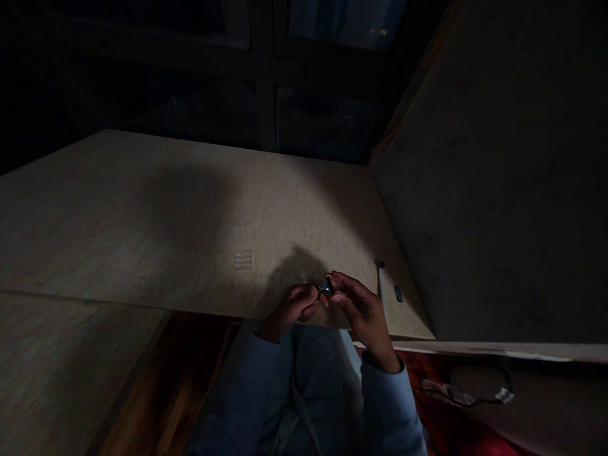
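In the dim head view, a small dark, shiny, roughly triangular piece is held between both hands just above the near edge of the table; its exact kind is not clear. My left hand pinches its left side between thumb and fingers. On the other side, my right hand grips it with thumb and fingertips, its black edge towards that hand. To the right of my right hand lie a thin pale stick with a dark end and a small dark teal piece.
A small clear ridged piece lies on the pale marbled table, left of my hands. A dark panel rises along the right edge. Dark window panes stand behind. Below right, a black cable hangs near red cloth.
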Motion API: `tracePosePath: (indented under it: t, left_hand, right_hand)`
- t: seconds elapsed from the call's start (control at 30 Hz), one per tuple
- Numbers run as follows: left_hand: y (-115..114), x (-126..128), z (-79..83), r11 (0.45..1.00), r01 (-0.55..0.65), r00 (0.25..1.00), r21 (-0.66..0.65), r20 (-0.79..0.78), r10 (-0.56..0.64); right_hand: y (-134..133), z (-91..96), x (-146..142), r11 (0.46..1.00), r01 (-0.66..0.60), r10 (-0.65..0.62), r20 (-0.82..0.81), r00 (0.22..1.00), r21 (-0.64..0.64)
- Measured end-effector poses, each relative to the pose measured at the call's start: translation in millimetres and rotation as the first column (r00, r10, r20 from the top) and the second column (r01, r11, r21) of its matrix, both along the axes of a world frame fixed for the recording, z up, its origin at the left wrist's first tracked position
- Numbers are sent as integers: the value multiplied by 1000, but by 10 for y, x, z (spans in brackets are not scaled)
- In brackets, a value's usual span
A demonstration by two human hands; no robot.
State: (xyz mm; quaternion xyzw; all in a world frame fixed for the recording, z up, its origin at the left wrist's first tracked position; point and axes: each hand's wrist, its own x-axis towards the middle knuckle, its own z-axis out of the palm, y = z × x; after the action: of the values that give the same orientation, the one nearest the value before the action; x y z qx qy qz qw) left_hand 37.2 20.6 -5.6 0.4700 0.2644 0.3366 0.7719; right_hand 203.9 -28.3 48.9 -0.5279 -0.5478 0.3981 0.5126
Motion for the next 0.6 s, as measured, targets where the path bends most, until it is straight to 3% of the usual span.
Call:
tracePosePath:
  t: [0.4,0.6]
  left_hand:
    - [-61,-29,115,998,60,991,-9,-123,-60]
    - [-79,31,146,993,-88,994,-81,-77,82]
  right_hand:
    - [-90,-10,85,1000,-14,14,29,999,20]
    - [-162,10,166,996,74,-73,-14,997,44]
